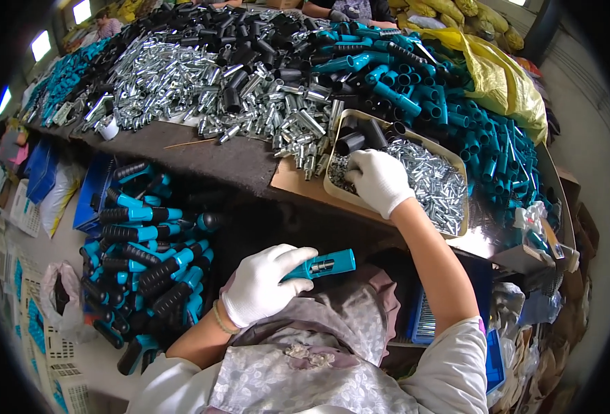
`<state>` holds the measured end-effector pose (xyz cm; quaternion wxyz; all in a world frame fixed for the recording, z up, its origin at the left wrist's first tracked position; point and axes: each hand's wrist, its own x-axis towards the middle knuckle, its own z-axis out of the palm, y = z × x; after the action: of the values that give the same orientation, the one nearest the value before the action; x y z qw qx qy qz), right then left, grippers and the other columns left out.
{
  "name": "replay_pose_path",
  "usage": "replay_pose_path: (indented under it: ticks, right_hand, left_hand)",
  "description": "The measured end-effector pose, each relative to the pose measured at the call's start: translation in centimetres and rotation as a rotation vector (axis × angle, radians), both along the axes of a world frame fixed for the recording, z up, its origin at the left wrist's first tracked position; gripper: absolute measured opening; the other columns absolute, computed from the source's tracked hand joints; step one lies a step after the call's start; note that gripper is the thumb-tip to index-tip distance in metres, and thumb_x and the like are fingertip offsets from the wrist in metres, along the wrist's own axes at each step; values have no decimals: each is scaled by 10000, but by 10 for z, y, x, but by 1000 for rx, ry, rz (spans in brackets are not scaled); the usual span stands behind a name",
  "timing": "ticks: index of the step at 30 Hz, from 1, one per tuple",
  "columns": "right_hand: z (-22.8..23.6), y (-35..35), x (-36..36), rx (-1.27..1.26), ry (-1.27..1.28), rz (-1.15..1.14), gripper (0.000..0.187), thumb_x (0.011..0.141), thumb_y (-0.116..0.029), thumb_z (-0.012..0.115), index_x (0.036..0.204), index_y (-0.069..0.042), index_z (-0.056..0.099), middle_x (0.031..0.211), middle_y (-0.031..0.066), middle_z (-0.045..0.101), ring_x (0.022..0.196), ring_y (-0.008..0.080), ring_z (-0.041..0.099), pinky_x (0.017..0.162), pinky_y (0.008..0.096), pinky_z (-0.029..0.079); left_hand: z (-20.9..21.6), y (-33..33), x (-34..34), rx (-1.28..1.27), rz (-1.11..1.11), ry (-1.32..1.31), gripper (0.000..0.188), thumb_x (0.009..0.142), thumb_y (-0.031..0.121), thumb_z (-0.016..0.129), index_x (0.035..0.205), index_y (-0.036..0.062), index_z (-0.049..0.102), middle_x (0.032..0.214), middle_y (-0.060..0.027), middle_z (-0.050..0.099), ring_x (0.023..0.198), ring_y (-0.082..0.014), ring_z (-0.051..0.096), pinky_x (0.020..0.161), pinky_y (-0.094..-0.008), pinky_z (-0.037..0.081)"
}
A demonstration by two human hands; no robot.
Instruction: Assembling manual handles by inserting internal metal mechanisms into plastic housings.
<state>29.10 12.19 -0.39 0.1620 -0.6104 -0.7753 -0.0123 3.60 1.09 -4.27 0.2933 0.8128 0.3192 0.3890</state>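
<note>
My left hand (pixel 260 284), in a white knit glove, grips a teal plastic tool housing (pixel 343 262) above my lap. A shiny metal cylinder (pixel 322 265) shows through an opening in the housing's side. My right hand (pixel 382 181), gloved the same way, reaches into a cream tray (pixel 328 181) on the bench edge. Its fingers are bent together over tiny dark parts at the tray's left; whatever they pinch is hidden. Small silver pins (pixel 437 186) fill the tray's right side, and black tubes (pixel 352 143) lie at its back.
Silver metal fittings (pixel 160 76), black sleeves (pixel 239 90) and teal housings (pixel 484 138) are heaped on the bench. Finished-looking teal-and-black tools (pixel 146 255) pile up below left. A yellow sack (pixel 501 83) lies at right. Another person (pixel 350 10) sits across the bench.
</note>
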Motion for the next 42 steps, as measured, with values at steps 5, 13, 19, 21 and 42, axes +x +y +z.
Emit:
replay_pose_path:
  ticks: [5, 13, 19, 21, 42]
  right_hand:
    - [9, -4, 3, 88, 71, -74, 174, 847, -210, 674, 902, -47, 704, 867, 165, 699, 861, 369, 669, 780, 437, 525]
    - [5, -1, 0, -132, -89, -37, 231, 856, -256, 662, 931, -43, 710, 863, 196, 707, 852, 383, 687, 791, 462, 543]
    - [9, -14, 13, 102, 258, -68, 176, 907, -236, 605, 940, -100, 713, 816, 183, 693, 812, 384, 677, 730, 456, 524]
    - [6, -14, 17, 129, 289, -62, 160, 896, -220, 618, 935, -100, 716, 815, 180, 695, 810, 381, 676, 733, 450, 524]
    - [-2, -10, -3, 195, 58, 24, 232, 844, -281, 686, 954, -85, 745, 916, 160, 699, 873, 357, 676, 817, 445, 541]
  left_hand:
    - [-3, -1, -1, 21, -18, -4, 495, 668, 74, 838, 1131, 25, 668, 933, -162, 666, 799, -352, 661, 706, -375, 541]
    - [3, -10, 3, 84, -37, 16, 489, 665, 79, 843, 1120, 29, 671, 913, -160, 663, 779, -349, 660, 686, -378, 540]
    - [2, -12, -4, 89, -18, 52, 454, 712, 130, 825, 1127, 46, 661, 903, -131, 660, 789, -329, 662, 685, -376, 545]
    - [4, -12, -4, 90, -19, 60, 452, 709, 128, 826, 1122, 44, 663, 896, -133, 656, 777, -326, 661, 678, -374, 544]
    - [3, -16, -2, 101, -25, 103, 476, 685, 96, 839, 1126, 31, 674, 929, -149, 686, 804, -336, 677, 710, -371, 556]
